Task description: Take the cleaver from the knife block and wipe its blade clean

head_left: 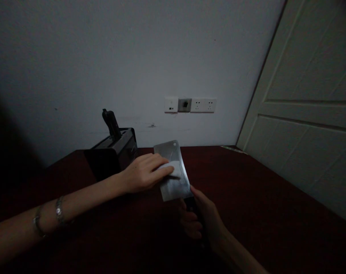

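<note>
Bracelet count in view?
2, both on the left forearm: one silver bracelet nearer the wrist, a second bracelet farther back. The right forearm shows none; both arms leave frame, others may be hidden.

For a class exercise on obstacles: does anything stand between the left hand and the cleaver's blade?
Yes: a white cloth or tissue lies under the left hand, against the blade. Nothing visible separates the right hand from the handle.

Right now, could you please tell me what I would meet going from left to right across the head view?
Bracelets → black holder → left hand → cleaver → right hand → door.
</note>
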`<action>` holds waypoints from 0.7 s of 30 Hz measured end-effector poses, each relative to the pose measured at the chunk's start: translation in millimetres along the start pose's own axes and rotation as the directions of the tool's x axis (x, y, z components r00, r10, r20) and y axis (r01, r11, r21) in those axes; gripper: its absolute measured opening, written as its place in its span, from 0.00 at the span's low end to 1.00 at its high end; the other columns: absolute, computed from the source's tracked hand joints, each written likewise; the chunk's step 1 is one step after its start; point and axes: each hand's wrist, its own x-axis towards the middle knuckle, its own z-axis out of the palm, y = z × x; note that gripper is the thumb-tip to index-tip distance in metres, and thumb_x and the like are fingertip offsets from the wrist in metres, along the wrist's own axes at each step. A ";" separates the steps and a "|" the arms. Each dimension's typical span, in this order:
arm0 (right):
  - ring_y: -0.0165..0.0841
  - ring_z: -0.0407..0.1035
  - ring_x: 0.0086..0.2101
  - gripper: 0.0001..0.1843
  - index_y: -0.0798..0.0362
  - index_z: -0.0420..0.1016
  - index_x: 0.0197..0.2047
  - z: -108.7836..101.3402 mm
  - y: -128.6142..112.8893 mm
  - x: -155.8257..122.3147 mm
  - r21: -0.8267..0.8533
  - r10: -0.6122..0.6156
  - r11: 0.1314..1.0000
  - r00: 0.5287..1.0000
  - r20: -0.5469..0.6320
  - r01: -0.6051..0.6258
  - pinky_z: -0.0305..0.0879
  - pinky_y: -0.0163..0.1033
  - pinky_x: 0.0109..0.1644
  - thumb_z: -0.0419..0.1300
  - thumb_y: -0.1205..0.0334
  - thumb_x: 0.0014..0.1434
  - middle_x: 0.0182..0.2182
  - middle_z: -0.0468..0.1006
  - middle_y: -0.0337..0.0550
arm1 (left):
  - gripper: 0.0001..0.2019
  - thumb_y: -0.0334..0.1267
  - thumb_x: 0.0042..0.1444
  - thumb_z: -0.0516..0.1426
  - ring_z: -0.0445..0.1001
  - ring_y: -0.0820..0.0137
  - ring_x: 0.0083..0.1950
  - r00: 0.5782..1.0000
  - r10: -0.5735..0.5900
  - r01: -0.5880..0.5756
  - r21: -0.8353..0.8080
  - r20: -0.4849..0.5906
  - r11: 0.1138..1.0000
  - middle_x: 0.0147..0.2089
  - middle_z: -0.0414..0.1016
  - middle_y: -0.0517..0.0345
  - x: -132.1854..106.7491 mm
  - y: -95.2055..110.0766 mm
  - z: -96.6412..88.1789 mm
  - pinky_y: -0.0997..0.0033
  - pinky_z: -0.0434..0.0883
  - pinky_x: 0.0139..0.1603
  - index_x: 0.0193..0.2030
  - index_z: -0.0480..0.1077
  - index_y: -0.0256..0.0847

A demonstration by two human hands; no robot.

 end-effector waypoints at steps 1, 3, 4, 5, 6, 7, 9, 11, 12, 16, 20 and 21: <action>0.19 0.44 0.11 0.24 0.57 0.68 0.25 -0.2 -0.1 0.3 -0.001 -0.004 1.000 1.000 -0.003 0.004 0.40 0.27 0.12 0.52 0.41 0.52 0.12 0.57 0.30 | 0.10 0.30 0.60 0.48 0.69 0.69 0.37 0.999 0.021 -0.022 0.032 0.034 0.999 0.41 0.71 0.50 1.6 2.1 -0.2 0.68 0.69 0.34 0.47 0.62 0.39; 0.19 0.43 0.11 0.24 0.56 0.67 0.25 -0.2 -0.8 0.9 -0.003 -0.011 1.000 1.000 -0.014 0.011 0.40 0.27 0.12 0.52 0.41 0.52 0.11 0.56 0.29 | 0.09 0.30 0.60 0.47 0.68 0.69 0.36 0.994 0.058 -0.063 0.050 0.092 0.997 0.42 0.71 0.49 3.6 9.4 0.5 0.68 0.68 0.34 0.46 0.63 0.38; 0.19 0.43 0.11 0.25 0.56 0.67 0.25 0.2 -1.2 1.2 -0.004 -0.012 1.000 1.000 -0.022 0.012 0.40 0.27 0.12 0.51 0.40 0.52 0.11 0.56 0.29 | 0.09 0.31 0.60 0.47 0.68 0.68 0.37 0.992 0.066 -0.070 0.035 0.109 0.997 0.42 0.70 0.48 3.9 14.1 1.4 0.67 0.69 0.34 0.46 0.63 0.38; 0.19 0.42 0.11 0.25 0.56 0.67 0.25 0.7 -1.7 1.4 -0.005 -0.014 1.000 0.999 -0.035 0.014 0.39 0.27 0.12 0.51 0.40 0.52 0.11 0.55 0.29 | 0.10 0.31 0.60 0.47 0.68 0.68 0.37 0.991 0.067 -0.069 0.009 0.120 0.998 0.43 0.70 0.47 3.9 19.1 2.5 0.67 0.69 0.35 0.47 0.62 0.37; 0.19 0.42 0.11 0.25 0.56 0.66 0.25 1.3 -2.0 1.5 -0.006 -0.012 1.000 0.999 -0.046 0.011 0.39 0.27 0.12 0.51 0.40 0.53 0.11 0.55 0.28 | 0.11 0.32 0.59 0.47 0.68 0.67 0.38 0.990 0.060 -0.057 -0.021 0.130 0.998 0.44 0.69 0.46 3.6 23.9 3.7 0.67 0.69 0.36 0.48 0.62 0.36; 0.19 0.41 0.11 0.26 0.56 0.66 0.25 1.9 -2.2 1.5 -0.006 -0.010 1.000 0.998 -0.057 0.010 0.39 0.27 0.12 0.51 0.39 0.53 0.12 0.55 0.28 | 0.13 0.33 0.59 0.48 0.68 0.67 0.39 0.989 0.050 -0.043 -0.053 0.139 0.998 0.46 0.68 0.45 3.0 28.4 4.8 0.66 0.69 0.37 0.50 0.61 0.36; 0.19 0.41 0.11 0.26 0.56 0.66 0.24 3.0 -2.2 1.2 -0.002 -0.012 1.000 0.997 -0.079 0.012 0.38 0.27 0.12 0.50 0.39 0.53 0.12 0.54 0.28 | 0.17 0.35 0.56 0.50 0.67 0.63 0.43 0.988 0.042 -0.024 -0.120 0.150 0.993 0.49 0.66 0.43 1.6 35.2 6.0 0.63 0.69 0.41 0.53 0.59 0.34; 0.18 0.41 0.11 0.27 0.57 0.66 0.24 3.9 -1.8 0.7 0.005 -0.013 1.000 0.994 -0.107 0.013 0.39 0.27 0.12 0.48 0.39 0.54 0.12 0.54 0.29 | 0.21 0.35 0.54 0.51 0.64 0.59 0.50 0.986 0.055 -0.024 -0.188 0.159 0.982 0.53 0.64 0.42 0.4 38.5 5.9 0.61 0.68 0.47 0.55 0.58 0.33; 0.18 0.42 0.11 0.28 0.57 0.66 0.23 4.2 -1.6 0.4 0.008 -0.008 1.000 0.993 -0.117 0.009 0.39 0.27 0.12 0.47 0.39 0.54 0.12 0.54 0.29 | 0.21 0.35 0.54 0.51 0.62 0.58 0.53 0.984 0.073 -0.035 -0.226 0.163 0.974 0.54 0.64 0.42 0.1 38.9 5.6 0.60 0.66 0.51 0.55 0.58 0.32; 0.19 0.42 0.10 0.31 0.58 0.66 0.21 5.3 -2.3 0.0 0.033 0.045 0.999 0.992 -0.116 -0.041 0.40 0.27 0.12 0.43 0.38 0.55 0.12 0.53 0.30 | 0.21 0.31 0.54 0.48 0.60 0.62 0.56 0.970 0.172 -0.105 -0.343 0.172 0.933 0.55 0.66 0.48 -1.3 37.3 5.7 0.64 0.60 0.58 0.55 0.59 0.33; 0.19 0.43 0.10 0.34 0.58 0.65 0.19 6.4 -3.2 0.1 0.041 0.088 0.996 0.987 -0.133 -0.084 0.40 0.27 0.11 0.39 0.38 0.56 0.11 0.53 0.31 | 0.23 0.30 0.54 0.48 0.62 0.64 0.52 0.958 0.176 -0.097 -0.322 0.226 0.942 0.58 0.64 0.51 -4.2 38.1 8.2 0.65 0.63 0.50 0.58 0.56 0.33; 0.19 0.43 0.10 0.35 0.58 0.65 0.18 6.5 -3.2 0.0 0.036 0.087 0.996 0.987 -0.138 -0.082 0.40 0.27 0.11 0.38 0.38 0.57 0.11 0.53 0.31 | 0.23 0.30 0.54 0.48 0.63 0.65 0.50 0.956 0.161 -0.080 -0.306 0.247 0.949 0.59 0.63 0.52 -5.0 38.3 8.7 0.66 0.64 0.47 0.58 0.56 0.34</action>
